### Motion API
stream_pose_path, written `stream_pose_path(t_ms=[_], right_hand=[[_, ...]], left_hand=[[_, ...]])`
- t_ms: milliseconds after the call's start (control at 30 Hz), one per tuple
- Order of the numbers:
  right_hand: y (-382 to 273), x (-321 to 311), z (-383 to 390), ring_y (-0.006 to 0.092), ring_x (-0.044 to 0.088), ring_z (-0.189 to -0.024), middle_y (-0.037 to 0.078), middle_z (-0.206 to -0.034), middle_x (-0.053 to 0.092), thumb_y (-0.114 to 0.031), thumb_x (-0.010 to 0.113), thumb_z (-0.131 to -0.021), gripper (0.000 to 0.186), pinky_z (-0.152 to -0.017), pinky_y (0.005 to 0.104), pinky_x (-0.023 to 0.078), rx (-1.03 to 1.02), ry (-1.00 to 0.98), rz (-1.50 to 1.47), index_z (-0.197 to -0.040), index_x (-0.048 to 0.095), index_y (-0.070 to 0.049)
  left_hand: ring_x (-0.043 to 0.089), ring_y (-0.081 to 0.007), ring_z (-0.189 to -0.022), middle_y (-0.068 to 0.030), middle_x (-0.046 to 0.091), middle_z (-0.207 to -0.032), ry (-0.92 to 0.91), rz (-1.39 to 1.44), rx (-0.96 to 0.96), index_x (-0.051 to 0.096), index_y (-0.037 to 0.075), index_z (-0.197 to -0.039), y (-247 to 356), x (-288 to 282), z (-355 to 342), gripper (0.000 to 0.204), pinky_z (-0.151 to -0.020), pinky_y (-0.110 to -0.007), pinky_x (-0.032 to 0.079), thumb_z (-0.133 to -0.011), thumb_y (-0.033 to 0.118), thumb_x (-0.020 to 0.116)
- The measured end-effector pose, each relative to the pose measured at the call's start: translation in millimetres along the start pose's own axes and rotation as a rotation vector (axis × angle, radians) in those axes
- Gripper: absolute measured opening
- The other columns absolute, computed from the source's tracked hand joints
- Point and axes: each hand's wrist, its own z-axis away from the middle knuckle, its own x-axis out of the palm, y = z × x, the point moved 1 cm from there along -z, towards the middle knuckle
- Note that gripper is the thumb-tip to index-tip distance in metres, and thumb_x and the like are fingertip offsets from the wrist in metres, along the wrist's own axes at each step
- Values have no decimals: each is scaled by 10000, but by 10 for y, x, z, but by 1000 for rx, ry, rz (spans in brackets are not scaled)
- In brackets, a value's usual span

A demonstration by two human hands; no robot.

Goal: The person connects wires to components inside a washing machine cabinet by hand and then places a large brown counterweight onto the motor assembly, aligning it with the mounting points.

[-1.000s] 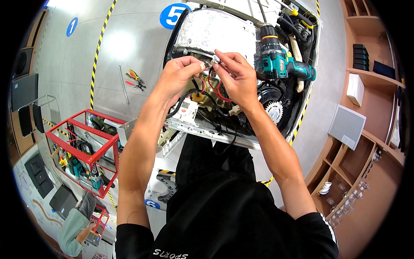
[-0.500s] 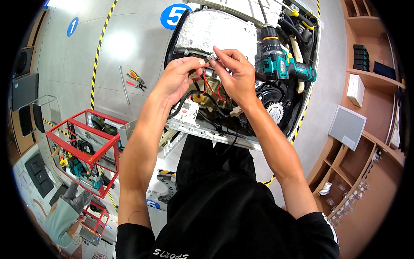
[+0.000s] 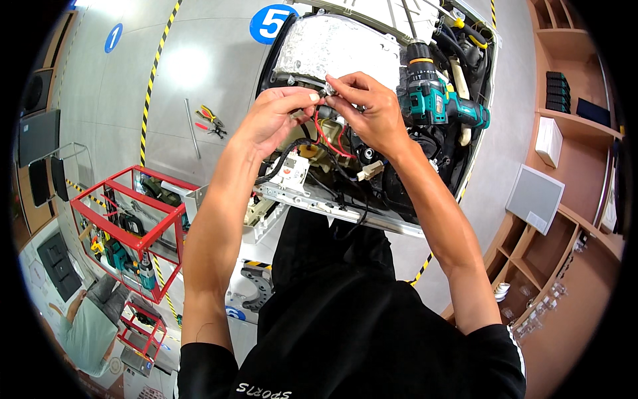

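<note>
One opened-up machine (image 3: 332,208) filled the top middle, white panel (image 3: 335,46) at its far side. Red tool rack (image 3: 136,241) stood on the floor (image 3: 100,86), left. Green-and-black drill (image 3: 428,103) lay on the machine's right side. Left hand (image 3: 269,120) and right hand (image 3: 372,110) met over the machine, thumbs and forefingers pinched. Pliers (image 3: 211,120) lay on the floor, left of it. Red wires (image 3: 325,136) ran just below the fingertips. Smallest: both hands gripped a small part (image 3: 327,89) above the wires, too tiny to identify.

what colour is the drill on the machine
Mostly teal and black; the drill shows best in the head view.
</note>
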Motion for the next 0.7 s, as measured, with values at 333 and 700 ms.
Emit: stream_pose_path(t_ms=[333,700], right_hand=[[7,-94,49,192,662,-791,106,-931,670,-72,688,-855,295,-705,275,528,146,-110,-118,-1147,679,-31],[125,-87,113,139,617,-964,77,-1044,677,-136,652,-915,254,-851,258,489,315,-165,-382,-1136,683,-15]], left_hand=[[540,-93,-746,-14,614,-792,-7,-159,-39,671,-10,-964,82,54,30,186,-736,-250,433,-909,163,630],[523,-72,-730,-5,626,-793,-16,-254,-37,698,-7,-976,90,49,22,191,-705,-227,410,-884,154,654]])
